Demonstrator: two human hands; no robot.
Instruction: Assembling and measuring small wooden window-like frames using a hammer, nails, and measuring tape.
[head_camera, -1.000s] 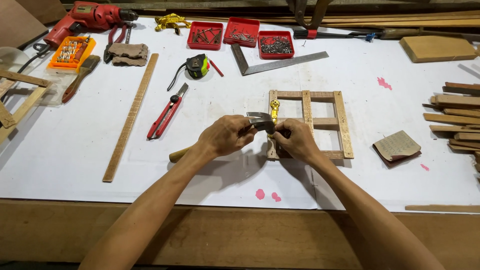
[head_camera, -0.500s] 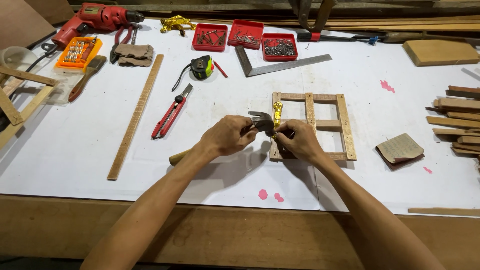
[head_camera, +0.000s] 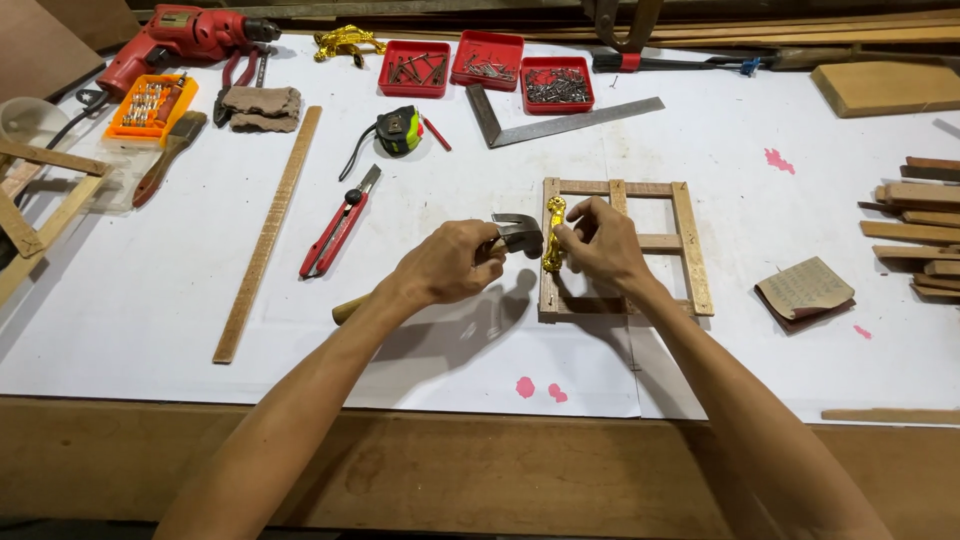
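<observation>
My left hand (head_camera: 450, 265) grips a hammer near its steel head (head_camera: 518, 233), and the wooden handle end (head_camera: 347, 309) sticks out behind my wrist. A gold metal handle fitting (head_camera: 553, 235) lies along the left rail of a small wooden frame (head_camera: 685, 240). My right hand (head_camera: 600, 243) pinches at this fitting with its fingertips, right beside the hammer head. Whether a nail sits between the fingers is hidden. The frame lies flat on the white sheet covering the bench.
Red-handled cutter (head_camera: 338, 223), long wood strip (head_camera: 268, 232), tape measure (head_camera: 398, 130), steel square (head_camera: 560, 118), three red trays of nails and screws (head_camera: 487, 68), red drill (head_camera: 175, 40), orange bit case (head_camera: 150, 106), sandpaper (head_camera: 805, 293), wood offcuts (head_camera: 920, 215) at right.
The hammer head and my two hands have stayed together at the frame's left rail. The camera has shifted slightly; the gold fitting now shows more clearly between my hands.
</observation>
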